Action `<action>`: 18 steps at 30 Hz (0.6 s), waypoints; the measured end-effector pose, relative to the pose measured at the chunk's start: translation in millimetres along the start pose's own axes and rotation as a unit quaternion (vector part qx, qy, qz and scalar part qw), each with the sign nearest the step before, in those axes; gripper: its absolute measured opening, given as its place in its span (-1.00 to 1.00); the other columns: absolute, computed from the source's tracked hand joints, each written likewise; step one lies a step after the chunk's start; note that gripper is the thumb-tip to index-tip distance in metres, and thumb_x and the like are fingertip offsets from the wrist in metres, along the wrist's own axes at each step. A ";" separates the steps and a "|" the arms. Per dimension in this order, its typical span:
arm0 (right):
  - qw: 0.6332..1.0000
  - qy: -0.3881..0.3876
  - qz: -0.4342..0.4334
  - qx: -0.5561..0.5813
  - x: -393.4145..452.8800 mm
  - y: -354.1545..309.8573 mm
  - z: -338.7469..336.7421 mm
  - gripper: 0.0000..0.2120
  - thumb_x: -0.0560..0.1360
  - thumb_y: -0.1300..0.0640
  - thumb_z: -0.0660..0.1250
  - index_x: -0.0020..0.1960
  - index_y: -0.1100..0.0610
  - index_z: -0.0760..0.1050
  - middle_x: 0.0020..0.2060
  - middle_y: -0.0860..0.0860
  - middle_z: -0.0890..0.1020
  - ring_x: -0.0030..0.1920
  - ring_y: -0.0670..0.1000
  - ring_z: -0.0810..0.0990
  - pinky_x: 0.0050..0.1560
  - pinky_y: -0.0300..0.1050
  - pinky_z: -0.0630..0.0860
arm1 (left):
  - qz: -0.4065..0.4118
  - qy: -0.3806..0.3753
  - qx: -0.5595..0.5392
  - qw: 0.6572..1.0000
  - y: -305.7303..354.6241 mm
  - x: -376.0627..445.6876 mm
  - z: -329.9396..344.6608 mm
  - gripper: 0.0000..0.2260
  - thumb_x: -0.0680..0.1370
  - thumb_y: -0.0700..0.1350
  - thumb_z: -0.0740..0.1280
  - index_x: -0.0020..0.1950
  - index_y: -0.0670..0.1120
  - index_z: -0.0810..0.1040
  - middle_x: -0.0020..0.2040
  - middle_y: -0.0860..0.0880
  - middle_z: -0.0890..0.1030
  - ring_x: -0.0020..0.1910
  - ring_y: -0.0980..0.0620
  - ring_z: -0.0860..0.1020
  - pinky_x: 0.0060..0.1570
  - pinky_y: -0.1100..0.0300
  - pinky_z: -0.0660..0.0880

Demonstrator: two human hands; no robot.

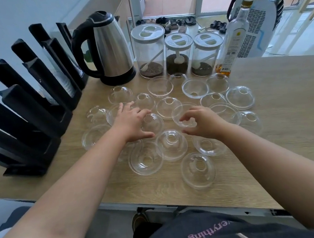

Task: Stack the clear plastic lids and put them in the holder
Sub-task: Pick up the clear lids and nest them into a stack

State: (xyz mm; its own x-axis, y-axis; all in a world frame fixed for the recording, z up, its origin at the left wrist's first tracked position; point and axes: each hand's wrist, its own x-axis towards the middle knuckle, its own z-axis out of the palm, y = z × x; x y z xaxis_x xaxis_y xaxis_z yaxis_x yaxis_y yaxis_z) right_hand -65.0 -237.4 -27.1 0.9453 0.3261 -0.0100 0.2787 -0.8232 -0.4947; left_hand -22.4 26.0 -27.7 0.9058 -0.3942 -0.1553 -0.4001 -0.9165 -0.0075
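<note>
Presently, left hand [131,124] grips an upright dome lid [153,122]; right hand [205,122] pinches an upturned dome lid [180,112] over the wooden table [278,115].

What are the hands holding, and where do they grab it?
The left hand grips a clear dome lid round its sides. The right hand pinches an upturned clear lid by its near rim.

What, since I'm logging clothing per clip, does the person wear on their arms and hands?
Nothing visible: the left hand and right hand are ungloved, without rings, watch or bracelet, and no sleeve shows on either arm. A dark top with pink lettering shows at the bottom edge.
</note>
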 end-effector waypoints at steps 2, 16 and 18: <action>0.998 -0.018 -0.026 0.047 -3.5 -5.9 -1.2 -0.61 0.39 0.00 0.53 0.20 -0.01 0.59 0.11 -0.09 0.53 0.09 -0.11 0.42 0.17 -0.16 0.40 | 0.002 0.002 0.000 1.000 0.0 -0.3 0.0 -0.19 0.36 0.44 0.33 0.53 0.17 0.23 0.47 -0.01 0.40 0.58 -0.15 0.07 0.51 -0.21 -0.12; 0.984 -0.131 -0.056 -0.109 -0.7 -34.4 12.1 -0.11 0.17 -0.34 0.53 0.43 -0.28 0.29 0.24 -0.32 0.44 0.37 -0.02 0.15 0.24 -0.07 0.01 | 0.009 -0.001 -0.016 1.000 -3.6 0.3 0.3 -0.20 0.38 0.41 0.33 0.55 0.17 0.20 0.47 -0.03 0.38 0.58 -0.16 0.06 0.52 -0.21 -0.11; 0.988 -0.124 -0.049 -0.079 -0.9 -35.6 6.6 -0.13 0.18 -0.31 0.55 0.42 -0.29 0.31 0.18 -0.37 0.38 0.37 -0.05 0.14 0.23 -0.11 -0.01 | 0.009 0.004 -0.024 1.000 -4.4 -0.4 0.0 -0.20 0.38 0.41 0.33 0.54 0.17 0.21 0.47 -0.03 0.39 0.58 -0.16 0.06 0.53 -0.21 -0.11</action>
State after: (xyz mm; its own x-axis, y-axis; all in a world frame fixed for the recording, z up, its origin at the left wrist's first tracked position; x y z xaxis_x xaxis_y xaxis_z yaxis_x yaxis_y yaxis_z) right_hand -76.8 -205.3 -15.2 0.8471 0.4961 -0.1906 0.4093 -0.8377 -0.3616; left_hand -21.1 30.3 -27.6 0.8993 -0.4117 -0.1475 -0.4100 -0.9111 0.0433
